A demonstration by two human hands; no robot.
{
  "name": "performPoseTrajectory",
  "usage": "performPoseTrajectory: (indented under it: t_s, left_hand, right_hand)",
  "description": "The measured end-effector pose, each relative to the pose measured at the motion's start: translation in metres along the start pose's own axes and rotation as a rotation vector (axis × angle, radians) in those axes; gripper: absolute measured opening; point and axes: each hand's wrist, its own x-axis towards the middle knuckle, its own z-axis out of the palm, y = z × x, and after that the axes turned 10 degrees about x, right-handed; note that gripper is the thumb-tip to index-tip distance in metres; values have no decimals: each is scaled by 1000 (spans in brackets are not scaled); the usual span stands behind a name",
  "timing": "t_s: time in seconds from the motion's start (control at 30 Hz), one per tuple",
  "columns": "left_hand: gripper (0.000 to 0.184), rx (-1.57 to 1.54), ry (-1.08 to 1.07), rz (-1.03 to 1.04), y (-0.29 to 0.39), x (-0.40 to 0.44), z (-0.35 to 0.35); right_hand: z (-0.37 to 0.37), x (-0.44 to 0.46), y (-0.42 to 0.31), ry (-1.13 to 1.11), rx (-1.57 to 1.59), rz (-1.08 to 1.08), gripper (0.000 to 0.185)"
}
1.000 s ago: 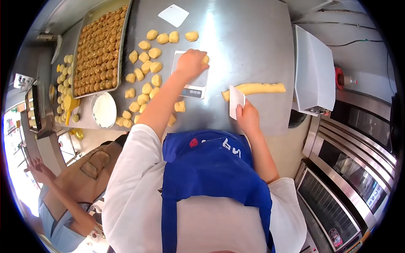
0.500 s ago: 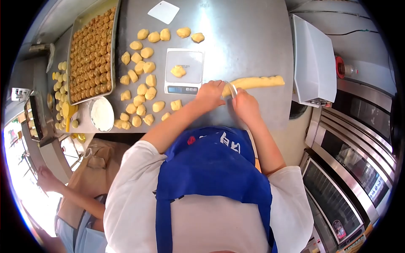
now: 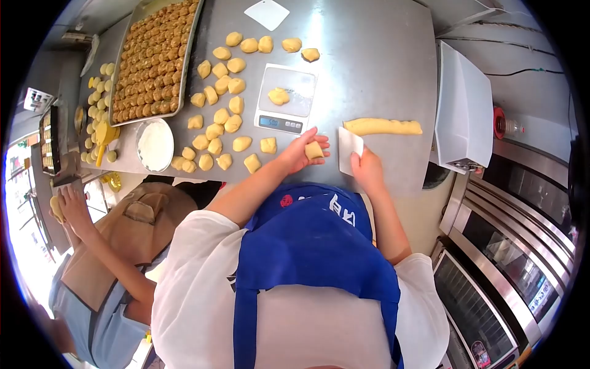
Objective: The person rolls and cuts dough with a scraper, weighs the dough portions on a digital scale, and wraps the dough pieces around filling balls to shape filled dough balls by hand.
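A cut dough piece [image 3: 314,150] rests in my left hand [image 3: 303,152], palm turned up and fingers loosely around it, just below the scale. My right hand [image 3: 367,169] grips a white scraper [image 3: 350,150], which stands at the left end of a yellow dough roll [image 3: 384,126]. One dough lump [image 3: 278,96] sits on the white digital scale [image 3: 286,98], whose display is lit. Several dough lumps [image 3: 236,85] lie in loose rows on the metal table [image 3: 369,67], left of and above the scale.
At the left are a tray [image 3: 183,74] of brown balls, a bowl [image 3: 155,145] of white powder, a yellow scoop [image 3: 106,136] and pale balls. Another white scraper [image 3: 267,13] lies at the back. A co-worker [image 3: 117,246] stands lower left; a white bin [image 3: 464,107] is at the right.
My left hand released a lump onto the scale, went to the roll, and now holds a cut piece back to the left. The scraper has parted a piece from the roll's left end.
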Motion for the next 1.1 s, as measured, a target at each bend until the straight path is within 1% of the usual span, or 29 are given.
performPoseTrajectory:
  t_s: [0.03, 0.07, 0.13, 0.17, 0.23, 0.3, 0.37, 0.4, 0.47, 0.5, 0.57, 0.6, 0.67, 0.7, 0.77, 0.8, 0.87, 0.93, 1.0, 1.07, 1.1]
  left_hand:
    - [44, -63, 105, -74, 1, 1, 0]
    - [44, -62, 104, -75, 4, 4, -1]
    - [43, 293, 149, 41, 18, 12, -5]
    - [43, 294, 147, 43, 29, 16, -6]
    - [42, 638, 233, 377, 70, 7, 2]
    - [39, 735, 435, 669, 102, 3, 9]
    - [40, 862, 581, 852, 131, -3, 9]
    - [40, 861, 579, 851, 137, 0, 6]
    - [46, 1014, 724, 1132, 145, 4, -1]
    - [46, 1015, 724, 1133, 145, 1, -3]
    - [57, 1243, 581, 909, 140, -5, -7]
    - [57, 1244, 582, 912, 129, -2, -14]
    - [63, 2032, 878, 847, 98, 13, -35]
    - [63, 2034, 881, 847, 92, 15, -45]
    - [65, 1812, 751, 781, 92, 16, -63]
    - [65, 1818, 748, 779, 100, 12, -67]
    - [64, 1434, 607, 455, 128, -1, -64]
    - [62, 1325, 720, 470, 159, 4, -68]
    - [55, 1325, 822, 512, 200, 17, -67]
    - [53, 1256, 825, 695, 230, 41, -79]
    - [53, 1257, 816, 693, 231, 51, -76]
  right_hand:
    - [2, -3, -2, -56, -124, 11, 29]
    - [4, -5, -1, -55, -124, 12, 29]
    - [5, -4, 0, -34, -129, -16, 27]
    - [5, -3, 0, -30, -130, -18, 27]
    - [1, -5, -3, 33, -156, -20, 28]
    - [-4, -5, -4, 35, -173, -23, 28]
    - [-8, -5, -2, 35, -193, -24, 28]
    - [-10, -6, 0, 53, -179, -43, 27]
    - [-12, -6, 3, 72, -163, -62, 27]
    - [-13, -5, 6, 62, -177, -50, 27]
    - [-14, -3, 8, 56, -189, -41, 27]
    - [-15, -3, 9, 40, -221, -32, 27]
    - [-18, -1, 9, 25, -252, -28, 27]
    - [-20, -1, 9, 21, -247, -32, 27]
    - [-23, 2, 7, 19, -234, -35, 27]
    - [-25, 2, 7, 26, -222, -21, 28]
    - [-29, 6, 5, 38, -206, 1, 28]
    - [-33, 8, 3, 36, -202, 22, 28]
    - [-39, 14, -3, 46, -217, 45, 28]
    - [-44, 16, -5, 51, -236, 67, 27]
    - [-46, 19, -6, 27, -250, 40, 26]
